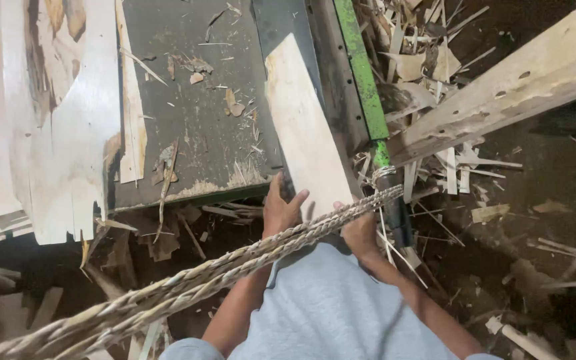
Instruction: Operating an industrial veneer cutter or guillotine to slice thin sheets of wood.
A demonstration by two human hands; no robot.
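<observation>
Both hands hold the near end of a pale veneer strip (305, 127) that lies lengthwise on the dark machine surface (188, 120). In the left hand's (280, 212) grip, the fingers curl over the strip's near left corner, clenched on the wood. The right hand (360, 232) sits at the near right corner, partly hidden behind a thick braided rope (221, 273) that crosses diagonally in front of both wrists, so how firmly its fingers close I cannot tell; it appears to rest against the strip's edge.

Along the strip's right side runs a green bar (363, 73), with a heap of splintered offcuts (428, 60) beyond it. A wide veneer sheet (55, 133) overhangs the surface on the left, and a rough timber beam (501, 93) angles in from the right.

The veneer looks thin and brittle, so uneven pressure between the two hands could crack or split it. The rope lies just beside the wrists and could snag a forearm. Loose slivers scattered on the surface might catch the strip's underside and skew it against the green bar, and raw edges could drive splinters into bare fingers.
</observation>
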